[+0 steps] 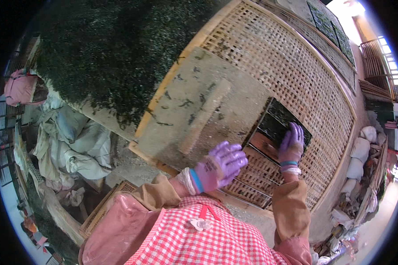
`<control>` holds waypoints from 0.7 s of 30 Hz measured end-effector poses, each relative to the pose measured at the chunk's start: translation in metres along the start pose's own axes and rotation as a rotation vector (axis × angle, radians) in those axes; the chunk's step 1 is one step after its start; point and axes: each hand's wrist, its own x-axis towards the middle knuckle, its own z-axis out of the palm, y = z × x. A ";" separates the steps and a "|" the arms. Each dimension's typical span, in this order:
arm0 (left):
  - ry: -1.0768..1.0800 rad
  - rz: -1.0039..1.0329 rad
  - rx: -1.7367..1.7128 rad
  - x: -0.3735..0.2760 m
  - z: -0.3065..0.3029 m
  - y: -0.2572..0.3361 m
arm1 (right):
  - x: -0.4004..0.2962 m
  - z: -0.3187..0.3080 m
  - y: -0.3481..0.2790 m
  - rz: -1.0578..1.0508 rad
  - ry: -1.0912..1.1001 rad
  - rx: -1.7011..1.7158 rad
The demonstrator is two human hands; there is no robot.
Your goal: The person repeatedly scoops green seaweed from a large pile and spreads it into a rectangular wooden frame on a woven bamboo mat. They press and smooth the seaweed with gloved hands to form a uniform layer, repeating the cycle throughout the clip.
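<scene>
Both of my hands wear purple gloves with blue cuffs. My right hand (292, 142) lies flat on or just over a dark green, wet-looking layer (280, 114) inside a thin divided frame (257, 124). A reddish-brown flat piece (262, 145) sits in the frame beside that palm; whether I touch it cannot be made out. Fingers extended and holding nothing, my left hand (224, 165) is over the near edge of a grey board (172, 132). The frame rests on a woven slatted mat (285, 56) with a wooden rim, and its nearer compartments show bare weave.
A heap of dark green leafy material (112, 56) spreads at upper left. A wooden bar (205, 116) and green scraps lie on the board. White sacks (83, 145) are piled at left, with more bags (360, 149) along the right. Green-covered mats (331, 29) stand far right.
</scene>
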 end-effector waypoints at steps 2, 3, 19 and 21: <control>0.127 -0.042 0.080 -0.016 -0.018 -0.019 | 0.004 -0.001 -0.007 -0.015 -0.003 0.018; 0.166 -0.076 0.070 -0.024 -0.030 -0.026 | 0.005 -0.001 -0.007 -0.003 0.002 0.010; 0.541 -0.516 0.365 -0.195 -0.159 -0.110 | 0.029 -0.007 -0.042 -0.089 -0.022 -0.311; 0.524 -0.550 0.329 -0.229 -0.151 -0.122 | 0.064 0.002 -0.130 -0.187 0.088 -0.174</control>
